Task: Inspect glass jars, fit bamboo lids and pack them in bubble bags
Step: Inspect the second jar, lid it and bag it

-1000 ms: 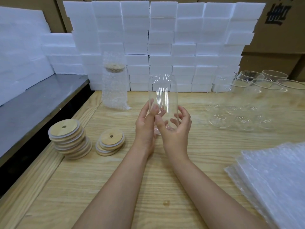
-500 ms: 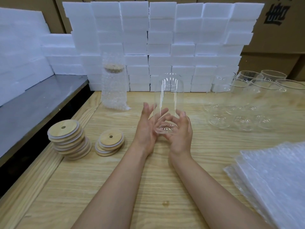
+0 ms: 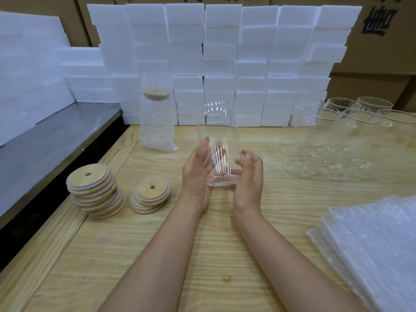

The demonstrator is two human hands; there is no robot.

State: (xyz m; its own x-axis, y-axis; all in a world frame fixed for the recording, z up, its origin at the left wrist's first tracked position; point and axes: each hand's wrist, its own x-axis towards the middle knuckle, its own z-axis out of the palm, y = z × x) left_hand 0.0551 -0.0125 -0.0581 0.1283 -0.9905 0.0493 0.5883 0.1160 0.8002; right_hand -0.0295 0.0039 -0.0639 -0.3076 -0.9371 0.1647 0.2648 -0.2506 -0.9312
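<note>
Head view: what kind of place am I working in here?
Probably a packing bench in a warehouse: foam blocks stacked before cardboard cartons, bamboo lids piled on the wooden table, bubble bags at right.
</note>
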